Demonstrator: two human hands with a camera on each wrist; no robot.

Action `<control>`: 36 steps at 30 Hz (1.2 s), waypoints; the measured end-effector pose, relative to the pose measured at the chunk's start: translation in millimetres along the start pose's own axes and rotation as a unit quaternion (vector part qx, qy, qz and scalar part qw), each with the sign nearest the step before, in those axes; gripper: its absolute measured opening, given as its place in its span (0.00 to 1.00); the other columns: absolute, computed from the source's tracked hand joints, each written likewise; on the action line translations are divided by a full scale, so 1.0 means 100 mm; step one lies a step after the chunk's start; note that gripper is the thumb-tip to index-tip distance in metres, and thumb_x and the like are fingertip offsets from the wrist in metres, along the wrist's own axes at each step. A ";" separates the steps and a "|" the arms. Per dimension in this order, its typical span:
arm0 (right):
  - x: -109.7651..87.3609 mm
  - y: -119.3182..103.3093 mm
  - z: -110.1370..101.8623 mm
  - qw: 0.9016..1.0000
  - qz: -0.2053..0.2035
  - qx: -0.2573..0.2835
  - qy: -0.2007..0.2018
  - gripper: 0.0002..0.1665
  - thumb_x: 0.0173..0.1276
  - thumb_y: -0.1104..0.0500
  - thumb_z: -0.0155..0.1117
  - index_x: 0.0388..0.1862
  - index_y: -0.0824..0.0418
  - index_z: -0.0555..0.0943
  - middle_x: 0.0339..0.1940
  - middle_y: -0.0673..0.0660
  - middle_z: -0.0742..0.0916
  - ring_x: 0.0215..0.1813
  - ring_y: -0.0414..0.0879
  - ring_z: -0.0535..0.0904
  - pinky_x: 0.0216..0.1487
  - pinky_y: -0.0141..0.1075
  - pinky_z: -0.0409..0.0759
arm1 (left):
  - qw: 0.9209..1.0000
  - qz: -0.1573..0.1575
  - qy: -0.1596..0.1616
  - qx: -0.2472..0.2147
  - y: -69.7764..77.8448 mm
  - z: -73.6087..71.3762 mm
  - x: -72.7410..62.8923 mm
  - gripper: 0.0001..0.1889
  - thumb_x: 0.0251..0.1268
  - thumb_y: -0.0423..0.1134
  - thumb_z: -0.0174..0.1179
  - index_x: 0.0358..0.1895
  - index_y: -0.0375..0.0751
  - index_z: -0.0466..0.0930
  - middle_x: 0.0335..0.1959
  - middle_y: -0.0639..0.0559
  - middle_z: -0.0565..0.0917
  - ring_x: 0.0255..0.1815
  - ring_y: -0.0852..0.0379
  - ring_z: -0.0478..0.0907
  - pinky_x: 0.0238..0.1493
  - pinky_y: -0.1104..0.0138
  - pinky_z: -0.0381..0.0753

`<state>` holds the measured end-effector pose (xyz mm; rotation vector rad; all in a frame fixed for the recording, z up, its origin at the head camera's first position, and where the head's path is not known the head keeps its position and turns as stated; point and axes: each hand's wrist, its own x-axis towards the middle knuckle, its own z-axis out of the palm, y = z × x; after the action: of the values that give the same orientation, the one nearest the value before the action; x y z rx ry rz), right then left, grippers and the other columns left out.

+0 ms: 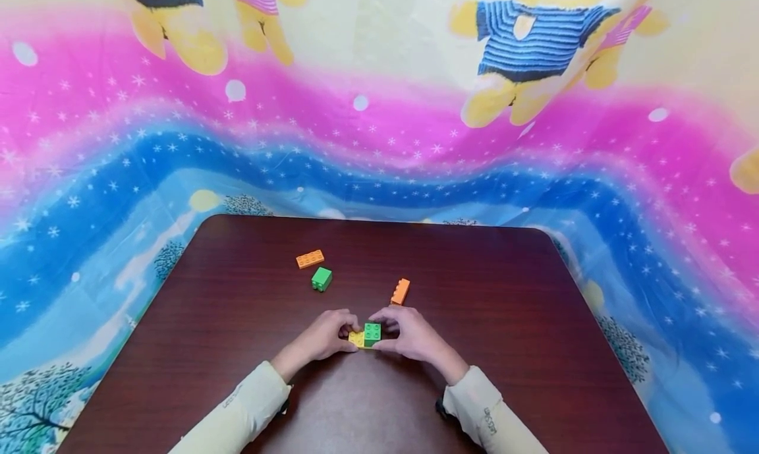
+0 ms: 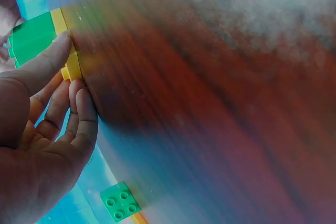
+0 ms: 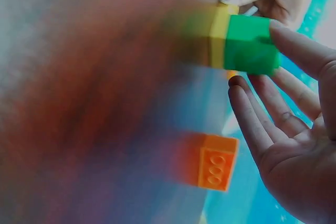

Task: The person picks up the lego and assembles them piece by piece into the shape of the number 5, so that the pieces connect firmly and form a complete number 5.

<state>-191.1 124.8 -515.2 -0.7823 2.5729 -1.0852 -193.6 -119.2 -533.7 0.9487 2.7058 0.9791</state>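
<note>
A flat yellow building brick (image 1: 356, 339) lies on the table in front of me, with a green building brick (image 1: 372, 335) standing studs-up on its right part. My left hand (image 1: 325, 335) pinches the yellow brick's left end between thumb and fingers; in the left wrist view the thumb lies along its side. From the right, my right hand (image 1: 412, 334) holds the green brick, thumb on the near side and fingers on the far side. The right wrist view shows the right thumb at the top edge of the green brick (image 3: 252, 44).
Beyond my hands, a second green brick (image 1: 322, 279) lies on its side, with a flat orange brick (image 1: 310, 259) just behind it. A narrow orange brick (image 1: 400, 291) lies beyond my right hand. A printed cloth hangs behind the dark wooden table (image 1: 474, 269).
</note>
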 end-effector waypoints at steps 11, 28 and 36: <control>0.11 0.08 -0.40 0.991 0.018 0.005 0.136 0.20 0.67 0.58 0.76 0.58 0.54 0.86 0.49 0.56 0.89 0.51 0.51 0.86 0.54 0.46 0.86 | 1.000 0.005 0.004 0.010 0.00 0.00 0.01 0.12 0.52 0.35 0.80 0.38 0.41 0.86 0.33 0.52 0.82 0.35 0.57 0.79 0.39 0.70 0.77; 0.37 0.39 -0.54 0.972 0.105 0.018 0.209 0.27 0.69 0.57 0.74 0.66 0.57 0.81 0.59 0.60 0.84 0.60 0.55 0.83 0.64 0.50 0.82 | 1.000 0.004 0.002 0.013 0.03 0.01 0.00 0.12 0.53 0.34 0.80 0.39 0.41 0.87 0.35 0.52 0.84 0.35 0.57 0.80 0.39 0.70 0.78; 0.42 0.52 -0.47 0.976 0.126 0.017 0.178 0.33 0.71 0.56 0.72 0.73 0.59 0.75 0.63 0.62 0.82 0.64 0.60 0.81 0.67 0.54 0.79 | 1.000 0.000 0.000 0.012 0.03 0.01 -0.01 0.12 0.53 0.34 0.79 0.39 0.41 0.86 0.35 0.52 0.84 0.36 0.57 0.80 0.39 0.70 0.79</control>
<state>-265.2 158.8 -520.5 -0.2551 2.8314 -1.2779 -190.9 -117.7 -532.8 0.9534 2.7236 0.9486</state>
